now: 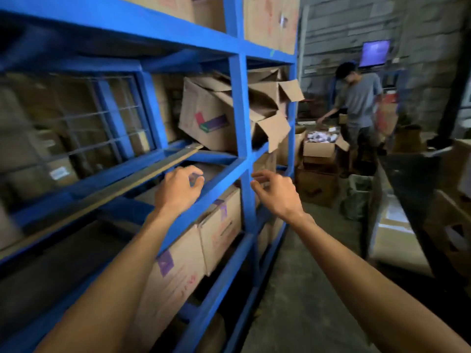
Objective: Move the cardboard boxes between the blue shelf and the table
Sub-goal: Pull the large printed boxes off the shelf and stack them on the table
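Dim warehouse walls sit behind the blue shelf (239, 103) filling my left side. Both hands hover empty, fingers loosely curled: my left hand (178, 191) over the shelf rail, my right hand (276, 193) just past the upright. Above them, on the middle level, rests a tilted open box (211, 115) with loose flaps; I'd judge it the next pick. I would take it low at both sides, not by the flaps, and slide it out level. Below, I count two taped boxes (219, 225) side by side. One person (359, 103) works beyond. No desk is clearly visible.
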